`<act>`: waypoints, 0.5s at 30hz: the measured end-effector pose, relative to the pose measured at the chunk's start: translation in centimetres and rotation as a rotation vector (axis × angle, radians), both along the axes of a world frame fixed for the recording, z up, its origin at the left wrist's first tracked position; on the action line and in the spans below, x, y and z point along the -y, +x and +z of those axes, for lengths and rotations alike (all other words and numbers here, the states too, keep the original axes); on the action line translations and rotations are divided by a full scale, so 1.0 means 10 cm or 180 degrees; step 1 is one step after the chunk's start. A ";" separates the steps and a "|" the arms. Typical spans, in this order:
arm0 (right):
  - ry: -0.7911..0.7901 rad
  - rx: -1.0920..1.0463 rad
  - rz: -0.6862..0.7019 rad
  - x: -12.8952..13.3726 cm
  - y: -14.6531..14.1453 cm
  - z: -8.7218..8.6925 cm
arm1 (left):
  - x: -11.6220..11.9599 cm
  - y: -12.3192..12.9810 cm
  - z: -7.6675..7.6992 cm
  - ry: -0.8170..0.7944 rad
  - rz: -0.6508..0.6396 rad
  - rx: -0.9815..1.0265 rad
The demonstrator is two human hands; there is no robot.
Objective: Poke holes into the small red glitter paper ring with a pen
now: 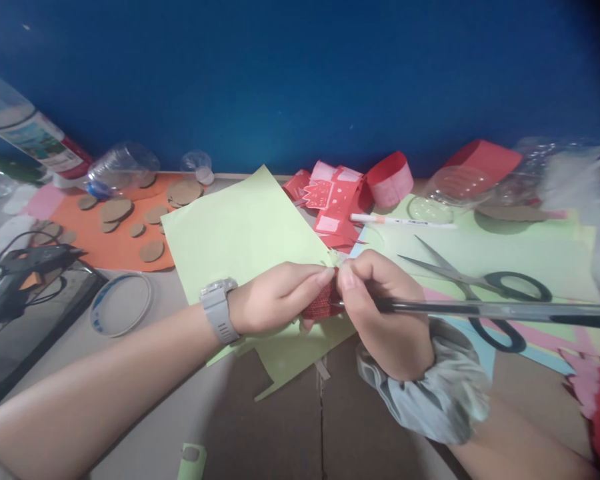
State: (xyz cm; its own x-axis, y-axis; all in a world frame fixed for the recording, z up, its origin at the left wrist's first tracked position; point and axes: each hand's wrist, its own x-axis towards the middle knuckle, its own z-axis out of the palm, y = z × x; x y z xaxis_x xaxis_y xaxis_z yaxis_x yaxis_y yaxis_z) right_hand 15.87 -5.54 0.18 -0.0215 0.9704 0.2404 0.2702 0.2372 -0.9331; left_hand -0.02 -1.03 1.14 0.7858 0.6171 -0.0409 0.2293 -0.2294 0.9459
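My left hand (280, 293), with a grey watch on the wrist, is closed on a small dark red piece (321, 304) with a fine patterned surface. A ballpoint pen (455, 309) with a clear barrel lies in my right hand (397, 347), its tip at the red piece. The right thumb and index finger pinch together at the piece's right edge; the fingers partly hide it. Both hands are over a light green paper sheet (240, 233). Open black-handled scissors (463, 277) lie to the right, beneath the line of the pen.
Red and pink paper shapes (337, 197) and a white marker (405, 221) lie at the back. Cardboard discs (116, 210) rest on orange paper (93, 247) at the left, near a tape roll (96, 313), cables (35, 267) and plastic bottles (125, 167). A blue panel (300, 87) stands behind.
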 end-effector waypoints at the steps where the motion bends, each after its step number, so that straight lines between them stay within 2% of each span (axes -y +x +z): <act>1: 0.0013 0.0007 -0.0029 0.00 0.00 0.00 | 0.00 0.00 0.00 -0.0005 0.0000 0.0011; 11: -0.0134 -0.0031 0.0062 0.00 0.01 0.01 | 0.00 0.00 0.00 0.0002 -0.0006 -0.0057; 15: 0.0006 0.0050 0.0028 0.00 0.00 0.03 | 0.00 0.00 0.00 0.0003 0.0020 -0.0085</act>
State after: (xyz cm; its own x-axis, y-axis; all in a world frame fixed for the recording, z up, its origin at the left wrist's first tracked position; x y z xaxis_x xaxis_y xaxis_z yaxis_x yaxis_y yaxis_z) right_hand 15.92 -5.53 0.46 -0.0338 0.9698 0.2417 0.2829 0.2412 -0.9283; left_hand 0.02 -1.04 1.15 0.7805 0.6221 -0.0611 0.2558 -0.2287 0.9393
